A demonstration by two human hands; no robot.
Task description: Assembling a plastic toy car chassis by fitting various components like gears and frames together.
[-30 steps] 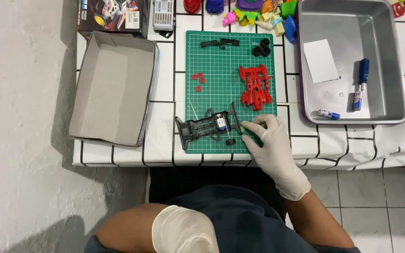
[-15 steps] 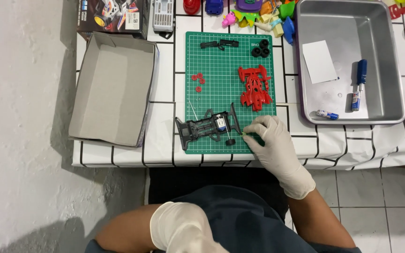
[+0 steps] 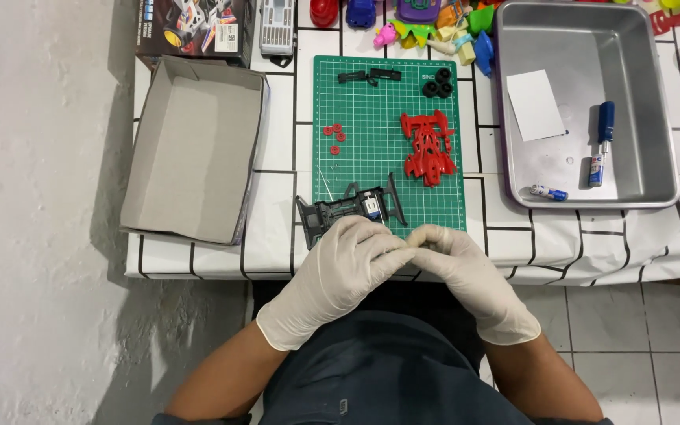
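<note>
Both hands wear white gloves and meet at the near edge of the green cutting mat (image 3: 387,102). My left hand (image 3: 340,267) lies over the near side of a dark toy car chassis (image 3: 352,206). Its fingertips touch those of my right hand (image 3: 462,264), which is curled just right of the chassis. Anything pinched between the fingers is hidden. A red car body shell (image 3: 428,147) lies on the mat beyond my right hand. Small red gears (image 3: 334,135), black wheels (image 3: 437,83) and a black part (image 3: 370,76) lie farther back.
An open cardboard box lid (image 3: 194,149) sits left of the mat. A metal tray (image 3: 655,118) on the right holds a white card, a blue screwdriver (image 3: 604,130) and a battery. A printed box (image 3: 194,27) and colourful toys (image 3: 434,20) line the table's far edge.
My left hand has come up from my lap onto the chassis. My right hand stayed at the mat's near edge, and the two hands now touch.
</note>
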